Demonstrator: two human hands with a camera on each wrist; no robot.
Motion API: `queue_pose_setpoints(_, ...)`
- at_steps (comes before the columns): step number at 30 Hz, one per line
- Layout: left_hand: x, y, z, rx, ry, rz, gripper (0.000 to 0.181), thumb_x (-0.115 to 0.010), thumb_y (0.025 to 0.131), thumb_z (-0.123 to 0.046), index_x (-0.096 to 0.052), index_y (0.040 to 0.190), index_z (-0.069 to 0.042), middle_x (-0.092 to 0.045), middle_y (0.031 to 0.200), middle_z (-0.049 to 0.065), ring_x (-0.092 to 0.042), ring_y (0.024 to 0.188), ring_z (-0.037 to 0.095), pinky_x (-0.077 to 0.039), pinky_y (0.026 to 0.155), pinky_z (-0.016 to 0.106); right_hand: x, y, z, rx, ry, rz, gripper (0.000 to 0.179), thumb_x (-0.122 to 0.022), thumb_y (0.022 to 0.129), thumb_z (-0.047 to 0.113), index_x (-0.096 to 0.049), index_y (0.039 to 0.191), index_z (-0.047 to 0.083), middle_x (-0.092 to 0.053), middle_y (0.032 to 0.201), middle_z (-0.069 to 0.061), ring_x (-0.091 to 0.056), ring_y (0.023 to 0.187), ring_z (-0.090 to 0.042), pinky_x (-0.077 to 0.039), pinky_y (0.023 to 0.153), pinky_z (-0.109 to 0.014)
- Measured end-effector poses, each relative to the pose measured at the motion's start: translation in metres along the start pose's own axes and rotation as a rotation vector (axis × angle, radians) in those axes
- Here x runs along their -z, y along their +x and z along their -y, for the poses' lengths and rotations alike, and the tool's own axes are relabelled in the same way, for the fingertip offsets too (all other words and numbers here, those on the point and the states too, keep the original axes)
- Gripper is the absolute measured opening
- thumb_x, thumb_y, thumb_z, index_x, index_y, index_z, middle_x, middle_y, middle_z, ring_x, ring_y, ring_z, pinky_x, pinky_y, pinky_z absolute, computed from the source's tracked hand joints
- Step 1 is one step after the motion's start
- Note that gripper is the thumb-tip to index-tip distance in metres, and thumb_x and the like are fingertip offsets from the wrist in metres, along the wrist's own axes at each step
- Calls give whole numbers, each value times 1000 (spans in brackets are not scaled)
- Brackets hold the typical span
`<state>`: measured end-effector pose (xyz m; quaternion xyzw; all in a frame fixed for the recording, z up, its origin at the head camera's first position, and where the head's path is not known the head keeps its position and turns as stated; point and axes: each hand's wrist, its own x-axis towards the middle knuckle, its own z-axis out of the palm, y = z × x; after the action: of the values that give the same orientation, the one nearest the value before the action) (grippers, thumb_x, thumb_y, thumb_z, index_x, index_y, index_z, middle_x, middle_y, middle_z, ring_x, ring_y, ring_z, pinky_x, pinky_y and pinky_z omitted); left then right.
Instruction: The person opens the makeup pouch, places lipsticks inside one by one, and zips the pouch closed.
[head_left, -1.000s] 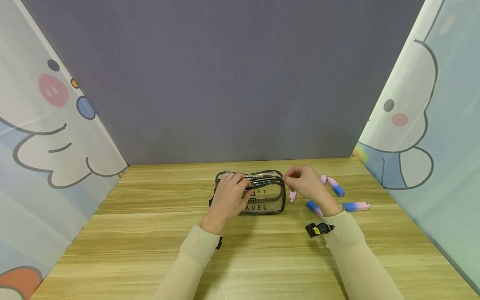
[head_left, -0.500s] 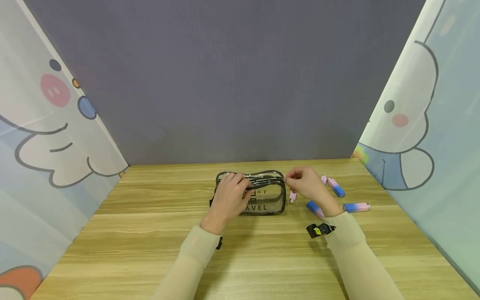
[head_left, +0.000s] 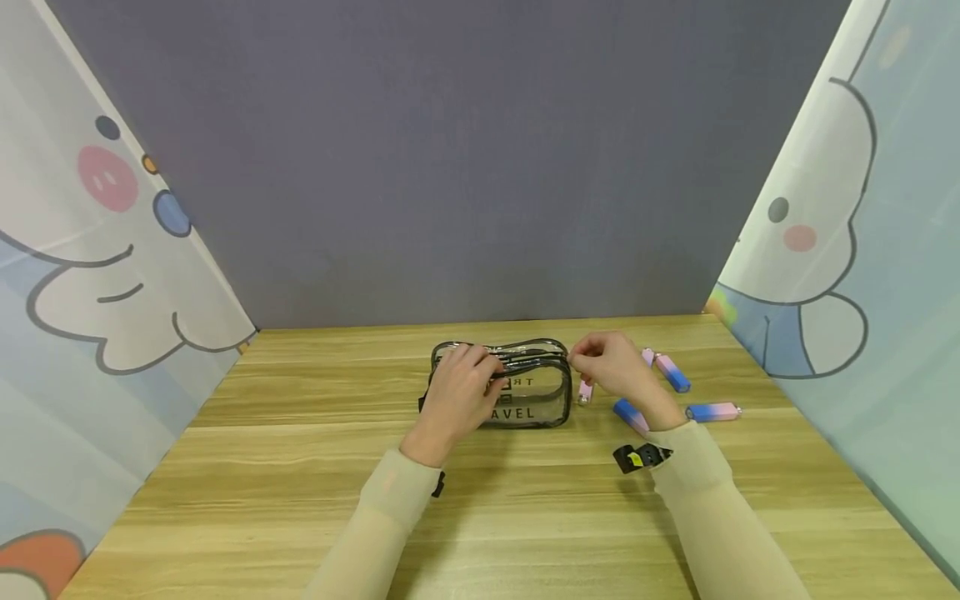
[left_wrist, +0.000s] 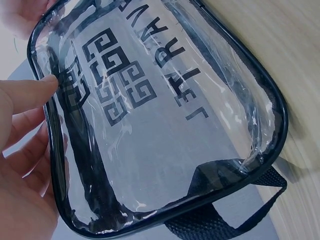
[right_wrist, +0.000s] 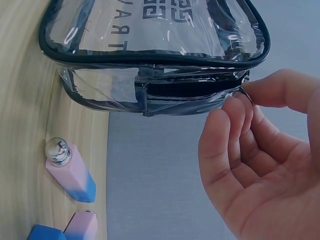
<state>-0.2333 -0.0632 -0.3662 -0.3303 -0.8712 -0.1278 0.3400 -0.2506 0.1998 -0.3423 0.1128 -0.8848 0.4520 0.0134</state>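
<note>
A clear toiletry bag [head_left: 543, 396] with black piping and "TRAVEL" lettering stands upright on the wooden table. My left hand [head_left: 461, 387] grips its top edge. In the left wrist view the thumb lies on the clear front panel [left_wrist: 150, 145] and the other fingers are behind the edge. At the right end of the bag, my right hand [head_left: 611, 364] pinches the small metal zipper pull [right_wrist: 246, 94] between thumb and index finger. The zipper opening [right_wrist: 195, 89] gapes slightly beside it. A black webbing handle [left_wrist: 215, 222] juts from the bag's left end.
Several small pink-and-blue sticks with silver tips lie to the right: one stick [head_left: 672, 373] toward the back, another stick [head_left: 712, 412] farther right, and a stick [head_left: 630, 415] under the right wrist. A grey panel [head_left: 480, 167] stands behind the table, with printed curtains [head_left: 810, 250] at both sides.
</note>
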Motion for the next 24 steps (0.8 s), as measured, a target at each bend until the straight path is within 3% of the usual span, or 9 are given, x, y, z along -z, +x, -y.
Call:
queue_pose_setpoints(8,-1,0,0,-2,-4,-3,11,-84,86,-16,-73,90,-13,-67,92,2,-62,87,22,-52,83,41,1,0,-2,4,14,11,16,-63,97,12,-72,103,0,-67,78,-13,-67,73,-35,-54,61,-36)
queue_pose_setpoints(17,-1,0,0,7,-4,9,10,-82,88,-16,-73,91,-13,-68,94,2,-62,89,22,-51,84,41,1,1,-5,-11,45,28,15,-62,96,8,-71,102,-2,-68,81,-8,-67,78,-42,-57,62,-34)
queue_pose_setpoints(24,0,-1,0,0,-7,2,11,-83,87,-16,-73,91,-13,-68,94,1,-62,88,22,-51,83,40,1,2,-7,-26,46,41,16,-61,96,7,-71,102,-3,-69,84,-9,-67,71,-27,-58,64,-33)
